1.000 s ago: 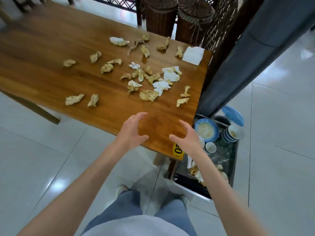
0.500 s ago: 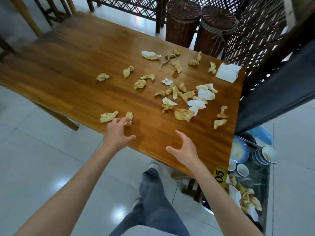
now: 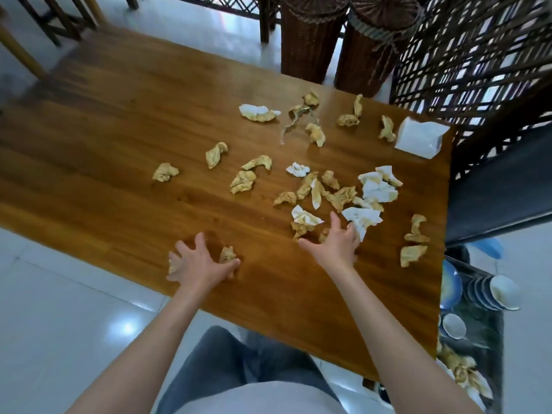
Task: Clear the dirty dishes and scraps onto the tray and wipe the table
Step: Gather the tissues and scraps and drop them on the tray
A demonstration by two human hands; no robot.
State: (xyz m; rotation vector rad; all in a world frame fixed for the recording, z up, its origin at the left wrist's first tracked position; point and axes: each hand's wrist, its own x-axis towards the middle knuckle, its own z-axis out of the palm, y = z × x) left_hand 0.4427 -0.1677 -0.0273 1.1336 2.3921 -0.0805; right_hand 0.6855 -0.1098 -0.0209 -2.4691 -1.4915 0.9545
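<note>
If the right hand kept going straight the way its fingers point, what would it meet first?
The right hand points up-table; its fingertips already reach the white crumpled napkin, so that comes first, then likely the pile of stained scraps beyond.

Soft, even daylight fills the scene, bright enough that colours read clearly. The pale floor tiles [image 3: 74,318] near left carry a small white glare spot, and the wooden table [image 3: 119,162] shows a faint sheen towards its far side. Shadows are weak and short. Wide-angle distortion bends the table's edges. Motion blur smears the lattice screen [image 3: 466,55] at far right and the chair legs [image 3: 53,22] at far left.
</note>
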